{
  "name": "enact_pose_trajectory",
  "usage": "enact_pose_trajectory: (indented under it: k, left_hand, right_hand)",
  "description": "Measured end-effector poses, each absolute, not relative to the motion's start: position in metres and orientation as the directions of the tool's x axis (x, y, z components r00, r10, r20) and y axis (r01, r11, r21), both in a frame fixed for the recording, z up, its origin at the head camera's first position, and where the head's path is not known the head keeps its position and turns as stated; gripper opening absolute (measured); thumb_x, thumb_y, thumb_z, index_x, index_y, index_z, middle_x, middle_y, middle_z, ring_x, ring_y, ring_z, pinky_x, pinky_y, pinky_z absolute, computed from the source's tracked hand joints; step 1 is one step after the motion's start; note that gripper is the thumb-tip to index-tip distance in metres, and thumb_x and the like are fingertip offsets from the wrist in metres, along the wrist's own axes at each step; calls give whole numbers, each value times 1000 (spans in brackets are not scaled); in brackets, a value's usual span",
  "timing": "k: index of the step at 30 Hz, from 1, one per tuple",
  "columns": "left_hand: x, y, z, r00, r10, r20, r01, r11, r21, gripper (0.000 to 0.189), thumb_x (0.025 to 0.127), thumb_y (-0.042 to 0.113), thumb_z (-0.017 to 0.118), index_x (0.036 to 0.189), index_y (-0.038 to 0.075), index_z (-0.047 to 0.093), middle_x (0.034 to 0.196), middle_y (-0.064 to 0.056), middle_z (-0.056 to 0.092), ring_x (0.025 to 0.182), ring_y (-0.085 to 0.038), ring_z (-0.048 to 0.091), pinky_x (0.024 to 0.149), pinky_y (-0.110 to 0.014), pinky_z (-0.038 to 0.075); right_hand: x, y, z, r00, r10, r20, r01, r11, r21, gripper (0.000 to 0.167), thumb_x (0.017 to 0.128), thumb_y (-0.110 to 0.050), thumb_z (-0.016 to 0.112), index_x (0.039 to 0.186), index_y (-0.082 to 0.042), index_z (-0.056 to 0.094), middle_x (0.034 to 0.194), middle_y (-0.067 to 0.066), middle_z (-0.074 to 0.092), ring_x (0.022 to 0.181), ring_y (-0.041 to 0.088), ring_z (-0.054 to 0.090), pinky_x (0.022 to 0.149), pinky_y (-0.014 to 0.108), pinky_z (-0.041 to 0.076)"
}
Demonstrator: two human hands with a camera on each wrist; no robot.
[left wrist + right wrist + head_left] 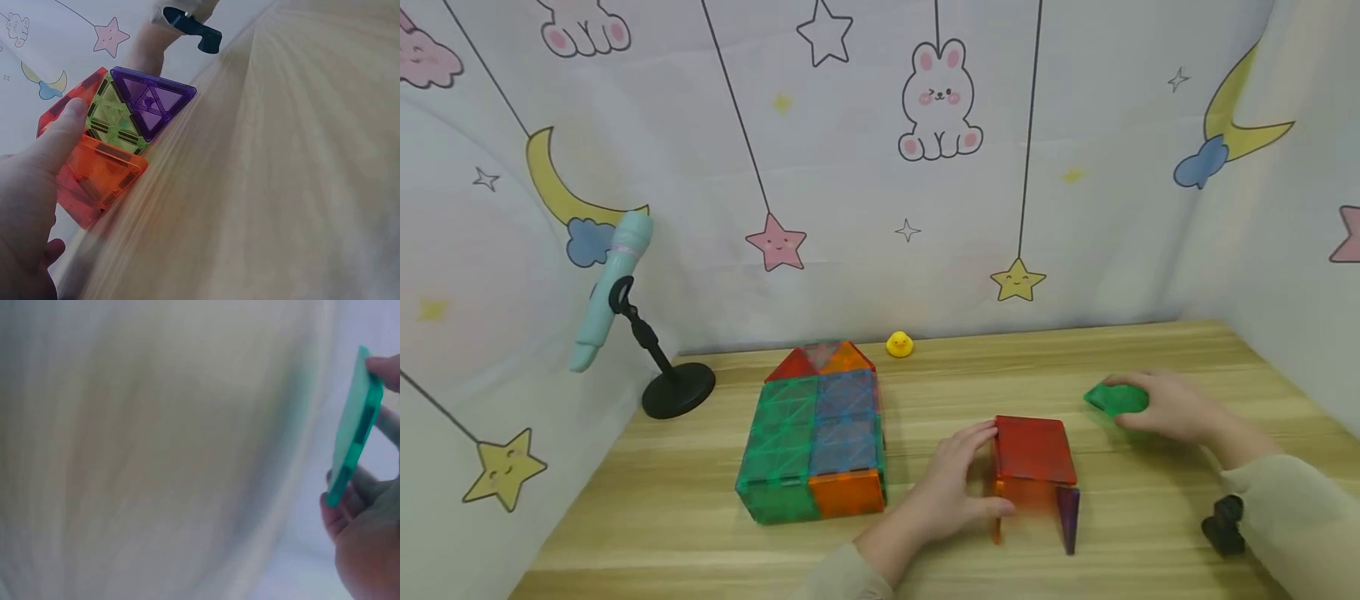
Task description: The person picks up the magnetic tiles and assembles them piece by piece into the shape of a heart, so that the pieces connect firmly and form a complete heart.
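My left hand (946, 490) is at the left side of a small structure of translucent magnetic tiles. Its thumb lies against the front and its fingers hold the left side. A red square tile (1034, 450) tops the structure. The left wrist view shows an orange tile (103, 172), a lime green triangle tile (114, 115) and a purple triangle tile (153, 103) below that top. Off to the right, my right hand (1176, 408) pinches a green magnetic tile (1118, 400) by its edges, raised and tilted in the right wrist view (356, 434).
Left of the small structure lies a larger house-shaped tile build (812, 433) in green, blue, orange and red. A yellow toy duck (899, 344) sits near the back edge. At the left stands a light blue microphone (613, 287) on a black stand (678, 390).
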State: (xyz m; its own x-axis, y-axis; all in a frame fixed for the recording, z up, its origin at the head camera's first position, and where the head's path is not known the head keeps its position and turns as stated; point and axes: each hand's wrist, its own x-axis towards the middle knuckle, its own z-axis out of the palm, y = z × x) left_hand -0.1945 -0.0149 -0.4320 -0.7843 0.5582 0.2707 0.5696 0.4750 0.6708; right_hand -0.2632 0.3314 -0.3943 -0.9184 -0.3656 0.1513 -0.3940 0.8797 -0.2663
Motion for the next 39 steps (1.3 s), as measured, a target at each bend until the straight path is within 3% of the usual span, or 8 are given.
enact_pose_trajectory:
  k: [4,8,15,21,25,32,37,39]
  left_hand:
    - [-196,-18,-430,-800,533,277,543,444,713,80,79,36,75,145,23,32,148,6,30,132,-20,29,104,-40,32]
    - [-194,-20,-425,-813,500,300,513,370,774,72,83,30,72,144,20,34,147,3,33,130,-22,32,102,-43,34]
    - [-190,-19,-417,-861,412,300,419,237,877,59,90,31,64,140,13,40,134,-1,47,117,-22,42,97,-41,37]
    - [-189,-13,-415,-881,392,266,350,160,923,43,90,22,64,130,10,53,105,2,62,93,-13,54,81,-27,44]
    - [-187,-9,-414,-882,392,263,344,152,927,36,89,13,65,123,10,58,94,2,60,82,-8,53,73,-22,45]
    - [-186,-8,-415,-834,446,325,443,190,876,27,84,8,70,109,10,61,87,1,57,80,-8,51,74,-22,45]
    - [-186,-10,-416,-771,528,356,540,245,805,24,81,7,73,102,11,61,88,4,53,82,-7,48,77,-23,47]
    - [-186,-11,-416,-754,560,345,558,267,786,25,81,8,73,101,12,60,90,5,51,83,-7,47,78,-24,46]
  right_hand:
    - [-251,298,-377,-870,-425,250,-488,813,-317,59,74,-32,76,124,-8,56,118,27,51,94,36,50,63,38,42]
    - [-234,263,-363,-787,-525,324,-611,732,-300,64,69,-27,79,126,-11,53,121,19,49,99,31,45,67,37,42]
    - [-204,222,-366,-575,-694,434,-802,582,-133,78,57,-28,82,126,-9,51,123,5,49,108,21,45,77,39,49]
    - [-186,207,-376,-448,-745,495,-865,500,-31,83,50,-30,82,124,-7,51,121,2,50,105,18,44,76,34,48]
    - [-179,207,-381,-390,-764,514,-883,468,25,87,49,-31,83,125,-8,50,121,3,49,103,19,44,75,35,48]
    - [-170,210,-391,-304,-783,543,-898,426,112,94,46,-32,85,129,-7,49,121,7,48,103,23,45,76,39,48]
    - [-162,215,-395,-290,-798,529,-895,421,144,96,48,-35,87,131,-8,48,123,5,48,106,23,45,80,41,46]
    - [-160,218,-395,-322,-789,523,-889,442,120,93,53,-36,87,132,-9,47,125,3,47,107,21,43,80,40,46]
